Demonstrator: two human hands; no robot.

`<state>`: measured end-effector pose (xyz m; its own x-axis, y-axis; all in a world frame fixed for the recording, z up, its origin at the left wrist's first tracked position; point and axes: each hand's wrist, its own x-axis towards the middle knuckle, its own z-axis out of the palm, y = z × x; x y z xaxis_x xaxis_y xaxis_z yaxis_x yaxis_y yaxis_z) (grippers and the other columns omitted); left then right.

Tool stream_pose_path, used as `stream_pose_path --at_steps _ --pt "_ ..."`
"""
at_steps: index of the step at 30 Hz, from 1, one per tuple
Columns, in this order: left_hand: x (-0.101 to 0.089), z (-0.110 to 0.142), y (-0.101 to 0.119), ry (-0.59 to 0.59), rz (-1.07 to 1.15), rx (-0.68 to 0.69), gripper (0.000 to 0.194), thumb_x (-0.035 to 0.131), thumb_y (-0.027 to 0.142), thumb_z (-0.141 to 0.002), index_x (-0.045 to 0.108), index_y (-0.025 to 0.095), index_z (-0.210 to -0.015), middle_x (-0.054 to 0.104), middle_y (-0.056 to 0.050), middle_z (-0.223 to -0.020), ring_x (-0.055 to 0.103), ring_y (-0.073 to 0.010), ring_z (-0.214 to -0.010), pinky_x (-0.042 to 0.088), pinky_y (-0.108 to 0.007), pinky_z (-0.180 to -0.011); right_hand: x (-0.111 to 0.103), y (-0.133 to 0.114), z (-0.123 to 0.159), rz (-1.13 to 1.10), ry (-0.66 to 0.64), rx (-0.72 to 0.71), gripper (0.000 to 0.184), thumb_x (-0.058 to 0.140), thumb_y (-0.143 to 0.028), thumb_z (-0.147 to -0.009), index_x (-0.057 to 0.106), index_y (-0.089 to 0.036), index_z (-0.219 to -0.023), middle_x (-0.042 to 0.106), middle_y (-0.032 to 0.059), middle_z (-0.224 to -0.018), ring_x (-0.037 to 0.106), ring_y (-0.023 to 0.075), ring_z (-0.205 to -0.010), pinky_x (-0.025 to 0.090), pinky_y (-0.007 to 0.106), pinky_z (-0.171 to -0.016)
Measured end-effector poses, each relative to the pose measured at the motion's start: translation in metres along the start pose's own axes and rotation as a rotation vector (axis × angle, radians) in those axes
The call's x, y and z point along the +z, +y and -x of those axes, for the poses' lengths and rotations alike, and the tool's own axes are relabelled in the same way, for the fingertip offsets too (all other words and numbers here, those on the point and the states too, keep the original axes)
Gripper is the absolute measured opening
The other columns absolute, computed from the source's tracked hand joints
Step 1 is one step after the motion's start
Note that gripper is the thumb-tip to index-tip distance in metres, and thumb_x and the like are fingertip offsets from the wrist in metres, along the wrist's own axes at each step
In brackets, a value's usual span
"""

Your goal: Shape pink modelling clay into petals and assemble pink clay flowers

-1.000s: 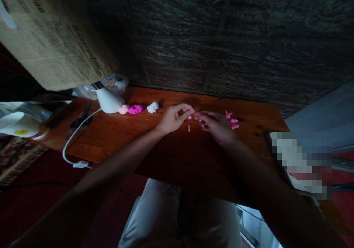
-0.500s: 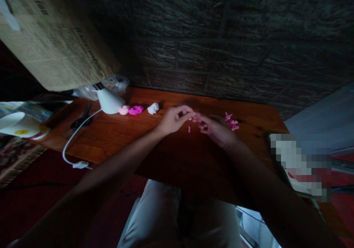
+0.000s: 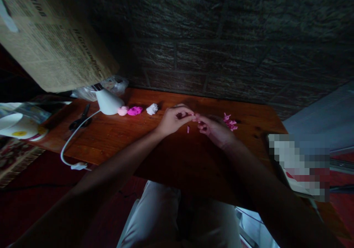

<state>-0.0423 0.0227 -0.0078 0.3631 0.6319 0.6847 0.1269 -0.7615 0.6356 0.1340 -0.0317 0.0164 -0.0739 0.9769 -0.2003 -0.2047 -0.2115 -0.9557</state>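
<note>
Above the middle of the wooden table, the fingertips of both hands meet. My left hand (image 3: 173, 120) pinches with thumb and forefinger, and my right hand (image 3: 215, 131) pinches from the other side. Between them shows a bit of pink modelling clay, too small and dim to make out its shape. A short pink clay strip (image 3: 188, 129) lies on the table just below the fingertips. Beyond my right hand sits a cluster of small pink clay pieces (image 3: 230, 123). Left of my left hand are a white clay lump (image 3: 152, 109), a magenta lump (image 3: 135, 110) and a pale pink lump (image 3: 123, 110).
A lamp with a white base (image 3: 108, 102) and printed paper shade (image 3: 63, 45) stands at left, its cable (image 3: 66, 141) crossing the table. Black scissors (image 3: 83, 119) and a paper cup (image 3: 16, 126) lie farther left. A dark brick wall (image 3: 210, 56) backs the table.
My right hand has moved slightly left, and its fingertips have closed in against my left fingertips. My left hand has stayed nearly still. The clay lumps rest in place.
</note>
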Motion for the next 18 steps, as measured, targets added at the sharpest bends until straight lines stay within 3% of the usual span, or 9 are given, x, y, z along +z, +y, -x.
stream_pose_path --at_steps 5,13,18 --pt "0.0001 -0.0001 0.0004 0.008 -0.044 0.071 0.017 0.077 0.035 -0.086 0.075 0.018 -0.088 0.069 -0.002 -0.078 0.056 -0.0089 -0.064 0.046 -0.023 -0.061 -0.0007 0.0017 -0.0001 0.094 -0.021 -0.073 0.031 0.087 -0.044 -0.062 0.077 -0.022 -0.081 0.063 0.0 -0.072 0.045 0.0104 -0.06 0.033 0.026 -0.052" --pt "0.0007 0.0008 0.0022 -0.016 -0.049 0.084 0.011 0.074 0.03 -0.088 0.075 0.018 -0.089 0.069 -0.002 -0.079 0.057 -0.009 -0.064 0.047 -0.024 -0.061 -0.0045 0.0028 0.0005 0.442 -0.004 -0.314 0.028 0.077 -0.052 -0.077 0.08 -0.025 -0.085 0.074 0.0024 -0.078 0.057 0.015 -0.065 0.044 0.03 -0.062" --pt "0.0013 0.0004 0.0033 -0.015 -0.064 0.073 0.012 0.072 0.03 -0.09 0.076 0.019 -0.093 0.071 -0.004 -0.084 0.058 -0.009 -0.065 0.048 -0.024 -0.061 -0.0067 0.0021 -0.001 0.42 0.015 -0.308 0.031 0.078 -0.055 -0.075 0.08 -0.025 -0.084 0.074 0.0026 -0.079 0.058 0.0152 -0.064 0.045 0.03 -0.059"
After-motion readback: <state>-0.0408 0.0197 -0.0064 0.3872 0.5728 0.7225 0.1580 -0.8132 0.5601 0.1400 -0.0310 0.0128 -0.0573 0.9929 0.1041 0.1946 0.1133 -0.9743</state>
